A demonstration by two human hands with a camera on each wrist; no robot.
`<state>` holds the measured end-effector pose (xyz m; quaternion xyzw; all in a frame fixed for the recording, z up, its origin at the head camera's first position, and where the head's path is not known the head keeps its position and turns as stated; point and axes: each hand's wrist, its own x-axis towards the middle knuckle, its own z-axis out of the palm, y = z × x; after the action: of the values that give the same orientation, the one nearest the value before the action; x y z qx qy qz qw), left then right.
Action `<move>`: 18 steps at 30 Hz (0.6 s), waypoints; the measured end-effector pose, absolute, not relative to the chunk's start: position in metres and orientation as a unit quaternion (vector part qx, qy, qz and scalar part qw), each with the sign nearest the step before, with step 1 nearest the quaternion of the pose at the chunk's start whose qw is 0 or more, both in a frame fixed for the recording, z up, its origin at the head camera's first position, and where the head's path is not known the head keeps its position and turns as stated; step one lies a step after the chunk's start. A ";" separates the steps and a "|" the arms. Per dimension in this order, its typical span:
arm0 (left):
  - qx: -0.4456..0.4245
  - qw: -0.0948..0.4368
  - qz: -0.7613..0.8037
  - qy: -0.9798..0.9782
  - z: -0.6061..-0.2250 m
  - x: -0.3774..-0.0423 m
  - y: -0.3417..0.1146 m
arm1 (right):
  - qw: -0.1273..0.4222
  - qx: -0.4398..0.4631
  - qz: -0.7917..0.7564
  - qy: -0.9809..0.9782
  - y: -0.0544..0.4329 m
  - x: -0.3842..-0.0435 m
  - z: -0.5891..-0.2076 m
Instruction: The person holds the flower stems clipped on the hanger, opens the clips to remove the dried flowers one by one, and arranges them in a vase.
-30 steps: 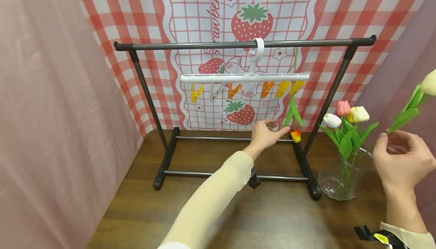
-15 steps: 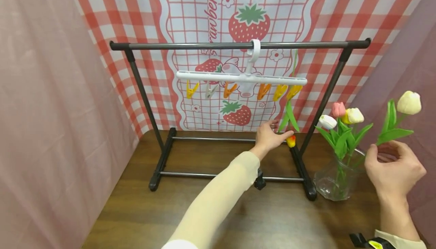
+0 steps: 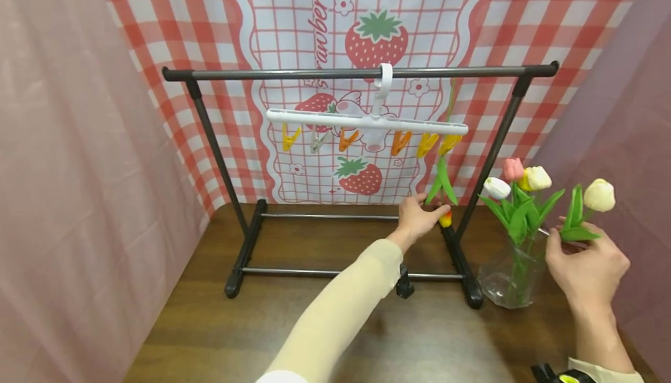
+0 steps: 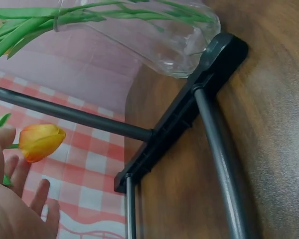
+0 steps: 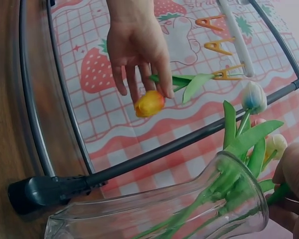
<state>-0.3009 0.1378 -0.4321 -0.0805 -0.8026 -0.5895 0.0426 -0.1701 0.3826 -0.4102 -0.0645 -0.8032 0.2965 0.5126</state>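
Note:
A red-yellow artificial tulip (image 3: pixel 445 220) hangs upside down from the rightmost yellow clip (image 3: pixel 449 143) of a white hanger (image 3: pixel 343 119), its stem rising behind the bar. My left hand (image 3: pixel 416 218) is at its blossom; in the left wrist view the thumb lies by the stem and the fingers are loosely spread (image 4: pixel 42 199). My right hand (image 3: pixel 589 261) pinches the stem of a cream tulip (image 3: pixel 599 195) beside the glass vase (image 3: pixel 505 281). In the right wrist view those fingers (image 5: pixel 294 184) are at the vase's mouth. The stem's lower end is hard to make out.
The vase holds several tulips, including a pink one (image 3: pixel 513 169) and a white one (image 3: pixel 496 188). A dark metal rack (image 3: pixel 236 74) stands on the wooden table (image 3: pixel 204 325) and carries the hanger. More clips, including an orange one (image 3: pixel 401 142), hang along it. Curtains flank both sides.
My right hand has lowered the cream tulip and brought it left, closer to the vase. The hanger's right end has dipped; my left hand has stayed by the hanging blossom, slightly lower.

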 end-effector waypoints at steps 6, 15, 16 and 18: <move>-0.106 0.080 -0.573 -0.809 -0.435 -0.301 0.134 | 0.513 -0.061 0.291 -0.805 0.378 -0.171 -0.410; -0.149 0.080 -0.570 -0.804 -0.429 -0.292 0.119 | 0.505 -0.060 0.261 -0.820 0.380 -0.175 -0.418; -0.152 0.081 -0.573 -0.801 -0.428 -0.290 0.116 | 0.503 -0.060 0.261 -0.822 0.381 -0.175 -0.419; -0.154 0.080 -0.579 -0.796 -0.427 -0.288 0.111 | 0.497 -0.065 0.266 -0.824 0.381 -0.177 -0.421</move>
<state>-0.2875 0.1109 -0.4272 -0.1540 -0.7964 -0.5794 0.0799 -0.1766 0.3807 -0.4214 -0.0646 -0.8238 0.2656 0.4966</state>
